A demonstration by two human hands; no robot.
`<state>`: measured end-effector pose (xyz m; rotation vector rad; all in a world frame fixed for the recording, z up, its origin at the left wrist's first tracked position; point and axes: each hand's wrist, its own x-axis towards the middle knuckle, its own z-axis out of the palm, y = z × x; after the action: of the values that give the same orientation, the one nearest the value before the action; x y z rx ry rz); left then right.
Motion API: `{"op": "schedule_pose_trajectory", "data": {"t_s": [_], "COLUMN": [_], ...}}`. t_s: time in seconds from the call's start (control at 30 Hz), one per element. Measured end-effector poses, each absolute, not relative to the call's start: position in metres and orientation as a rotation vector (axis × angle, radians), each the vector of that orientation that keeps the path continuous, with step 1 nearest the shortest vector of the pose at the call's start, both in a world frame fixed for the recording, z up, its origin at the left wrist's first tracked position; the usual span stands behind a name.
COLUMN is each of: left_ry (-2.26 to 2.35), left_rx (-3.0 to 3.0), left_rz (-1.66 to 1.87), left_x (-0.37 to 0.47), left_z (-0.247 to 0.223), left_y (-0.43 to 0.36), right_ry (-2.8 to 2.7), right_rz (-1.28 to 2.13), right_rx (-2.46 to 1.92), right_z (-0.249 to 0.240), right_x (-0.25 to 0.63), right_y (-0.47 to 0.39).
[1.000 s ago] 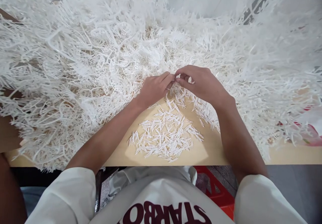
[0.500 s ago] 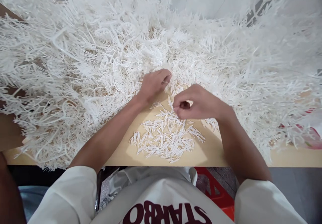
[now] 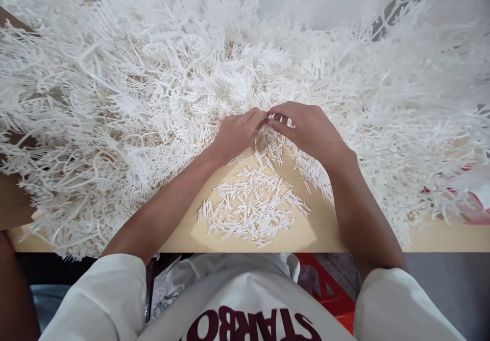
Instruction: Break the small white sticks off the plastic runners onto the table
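Note:
My left hand [image 3: 238, 134] is closed in a pinch at the near edge of a large heap of thin white branched pieces [image 3: 153, 91]. My right hand [image 3: 308, 129] meets it there, thumb and fingers pinched against the left fingertips. A bit of a white branched piece [image 3: 271, 118] shows between the two hands; most of it is hidden by the fingers. Closer to my body, a flat pile of short loose white sticks [image 3: 252, 208] lies on the pale wooden tabletop [image 3: 321, 228].
The white heap spreads across the table to both sides and the back. A red and clear plastic bag [image 3: 470, 200] lies at the right. Part of another person's arm [image 3: 17, 290] shows at the lower left. A red stool [image 3: 329, 290] stands below the table edge.
My right hand has moved up and away from above the loose stick pile to the left fingertips. My left hand stays nearly in place, turned slightly.

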<state>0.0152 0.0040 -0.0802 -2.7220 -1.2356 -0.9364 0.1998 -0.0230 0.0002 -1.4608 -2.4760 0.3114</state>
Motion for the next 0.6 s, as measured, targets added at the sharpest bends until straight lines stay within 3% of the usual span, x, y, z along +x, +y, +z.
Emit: {"op": "schedule_pose_trajectory", "data": {"t_s": [0.33, 0.5, 0.6], "left_ry": [-0.962, -1.143, -1.202], "left_rx": [-2.699, -2.775, -2.758], "left_rz": [-0.964, -0.947, -0.967], "left_x": [0.016, 0.010, 0.011], "left_z": [-0.086, -0.083, -0.081], "left_y": [0.004, 0.005, 0.004], "right_ry": [-2.700, -2.660, -2.402], "right_rz": [0.098, 0.506, 0.435], "right_rx": [-1.474, -1.168, -1.135], "right_z": [0.006, 0.026, 0.035], "right_x": [0.195, 0.181, 0.181], "right_y": [-0.027, -0.047, -0.053]}}
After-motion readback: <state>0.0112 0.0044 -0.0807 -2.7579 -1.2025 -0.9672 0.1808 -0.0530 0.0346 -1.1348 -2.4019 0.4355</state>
